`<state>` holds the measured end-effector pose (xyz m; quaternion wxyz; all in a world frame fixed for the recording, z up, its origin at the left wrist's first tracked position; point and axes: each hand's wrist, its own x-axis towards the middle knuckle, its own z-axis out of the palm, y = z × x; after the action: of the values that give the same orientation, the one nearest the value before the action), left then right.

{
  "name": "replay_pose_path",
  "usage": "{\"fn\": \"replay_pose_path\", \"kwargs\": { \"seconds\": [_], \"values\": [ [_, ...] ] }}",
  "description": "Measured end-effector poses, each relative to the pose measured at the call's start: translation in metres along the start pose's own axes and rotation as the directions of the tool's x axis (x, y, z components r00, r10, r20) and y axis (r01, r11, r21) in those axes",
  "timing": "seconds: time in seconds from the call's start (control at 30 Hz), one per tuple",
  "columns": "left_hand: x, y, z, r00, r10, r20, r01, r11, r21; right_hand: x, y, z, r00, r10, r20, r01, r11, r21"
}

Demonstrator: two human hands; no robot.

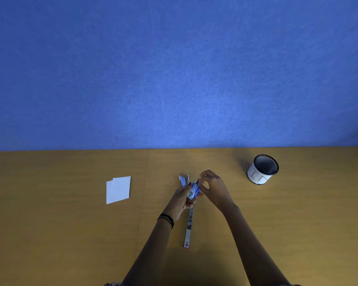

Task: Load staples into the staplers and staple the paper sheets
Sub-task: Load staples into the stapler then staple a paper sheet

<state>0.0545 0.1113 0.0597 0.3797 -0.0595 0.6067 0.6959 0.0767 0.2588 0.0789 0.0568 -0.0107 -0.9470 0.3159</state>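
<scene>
My left hand [181, 200] grips a small blue and white staple box [193, 191] above the wooden table. My right hand [212, 185] pinches the box's top end with thumb and fingertips. Under the hands a long, thin stapler [189, 228] lies opened flat, running toward me, with a pink tip at its near end. A blue and white stapler part [183, 179] shows just beyond my left fingers. Two white paper sheets [118, 189], slightly offset, lie on the table to the left.
A black mesh pen cup [262, 169] wrapped in white paper stands at the back right of the table [70, 234]. A blue fabric partition [174, 69] rises behind the table's far edge.
</scene>
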Motion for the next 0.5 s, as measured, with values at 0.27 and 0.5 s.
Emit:
{"fn": "replay_pose_path", "kwargs": {
  "seconds": [0.27,0.5],
  "values": [
    [0.0005,-0.0017,-0.0004,1.000,0.004,-0.012,-0.005,0.999,-0.050,0.0001,-0.0035,0.0000,0.998,0.007,-0.056,-0.004,0.999,0.051],
    [-0.0004,-0.0033,-0.0014,0.998,0.053,0.025,-0.051,0.997,-0.065,0.0016,-0.0017,-0.0007,0.981,0.146,-0.125,-0.099,0.942,0.321]
  ]
}}
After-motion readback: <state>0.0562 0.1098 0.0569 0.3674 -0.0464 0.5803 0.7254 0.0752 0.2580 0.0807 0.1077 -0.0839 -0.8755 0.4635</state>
